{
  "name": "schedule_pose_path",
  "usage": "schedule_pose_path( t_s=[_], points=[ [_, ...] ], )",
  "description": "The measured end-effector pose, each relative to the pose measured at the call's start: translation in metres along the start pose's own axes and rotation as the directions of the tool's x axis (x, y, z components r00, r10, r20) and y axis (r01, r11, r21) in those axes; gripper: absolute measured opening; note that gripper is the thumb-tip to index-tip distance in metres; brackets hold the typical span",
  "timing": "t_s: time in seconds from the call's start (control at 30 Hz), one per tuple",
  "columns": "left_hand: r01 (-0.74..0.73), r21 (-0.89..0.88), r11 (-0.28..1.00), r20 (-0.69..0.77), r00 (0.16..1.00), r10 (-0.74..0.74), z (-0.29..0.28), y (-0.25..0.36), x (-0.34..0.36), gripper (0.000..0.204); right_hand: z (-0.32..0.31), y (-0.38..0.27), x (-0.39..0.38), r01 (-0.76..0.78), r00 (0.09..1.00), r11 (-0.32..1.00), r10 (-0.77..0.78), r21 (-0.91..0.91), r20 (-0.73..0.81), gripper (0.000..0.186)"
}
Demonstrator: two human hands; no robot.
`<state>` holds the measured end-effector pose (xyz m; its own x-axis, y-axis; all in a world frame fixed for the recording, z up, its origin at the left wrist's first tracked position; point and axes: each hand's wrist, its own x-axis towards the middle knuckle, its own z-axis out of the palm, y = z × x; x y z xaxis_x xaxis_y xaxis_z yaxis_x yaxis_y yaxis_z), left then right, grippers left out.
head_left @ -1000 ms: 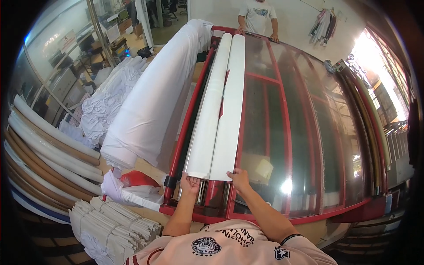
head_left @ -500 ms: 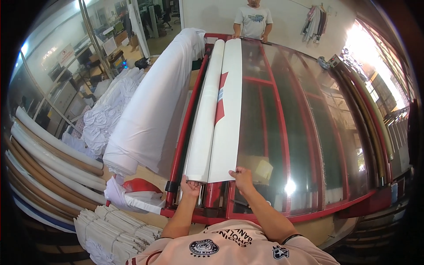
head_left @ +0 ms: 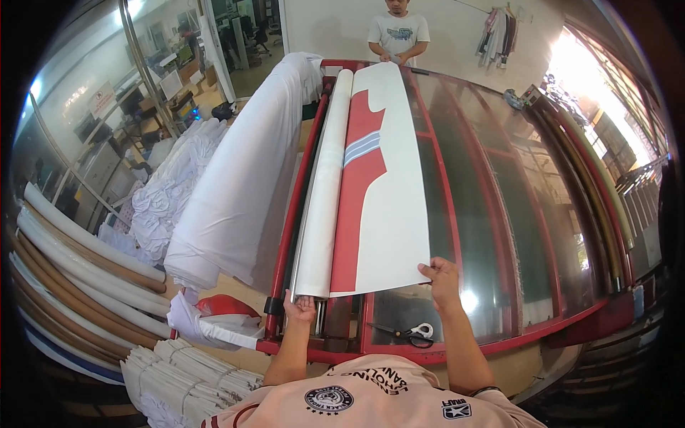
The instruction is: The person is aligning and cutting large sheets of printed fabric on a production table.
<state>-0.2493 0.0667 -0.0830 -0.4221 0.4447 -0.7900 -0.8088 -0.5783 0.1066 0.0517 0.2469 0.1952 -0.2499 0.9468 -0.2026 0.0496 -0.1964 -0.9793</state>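
A long roll of white paper lies lengthwise over the left side of the red-framed table, its loose sheet pulled out to the right. Red shapes and a blue-grey striped band are printed on the sheet. At the roll's near end is my left hand, palm up, its fingers curled on that end. My right hand pinches the sheet's near right corner between thumb and fingers. Across the table a person has both hands at the sheet's far edge.
Scissors with pale handles lie near the table's front edge. Left of the table hangs a large roll of white fabric, beside piled cloth. More rolls lean at far left; bundled cloth sits at lower left.
My right hand has drawn the sheet's corner to the right, unrolling more of the red print and uncovering the scissors. My left hand stays at the roll's end.
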Motion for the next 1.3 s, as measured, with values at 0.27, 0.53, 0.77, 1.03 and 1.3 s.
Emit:
schedule_pose_path(
  t_s=[0.27, 0.53, 0.77, 1.03, 1.3],
  points=[
    [-0.01, 0.012, 1.0, -0.063, 0.998, 0.01, -0.01, 0.013, 0.015, 0.044, -0.075, -0.027, 0.006, 0.113, 0.992, 0.988, -0.105, 0.107, -0.07, 0.011],
    [-0.05, 0.348, 0.936, 0.061, 0.998, 0.031, -0.011, 0.0, -0.015, 0.064, -0.125, -0.081, 0.0, 0.191, 0.98, 0.972, -0.18, 0.135, -0.087, 0.009],
    [-0.069, 0.045, 0.997, 0.032, 0.997, 0.068, -0.013, 0.0, 0.007, 0.049, -0.148, -0.139, 0.002, 0.359, 0.933, 0.923, -0.358, 0.137, -0.03, 0.01],
    [-0.074, -0.041, 0.996, 0.049, 0.996, 0.076, -0.024, -0.001, 0.007, 0.053, -0.198, -0.178, 0.005, 0.397, 0.915, 0.911, -0.385, 0.11, -0.119, 0.005],
    [-0.032, 0.026, 0.999, 0.069, 0.997, 0.03, 0.0, -0.008, -0.012, 0.059, -0.233, -0.21, -0.003, 0.483, 0.873, 0.86, -0.458, 0.165, -0.169, 0.004]
  ],
)
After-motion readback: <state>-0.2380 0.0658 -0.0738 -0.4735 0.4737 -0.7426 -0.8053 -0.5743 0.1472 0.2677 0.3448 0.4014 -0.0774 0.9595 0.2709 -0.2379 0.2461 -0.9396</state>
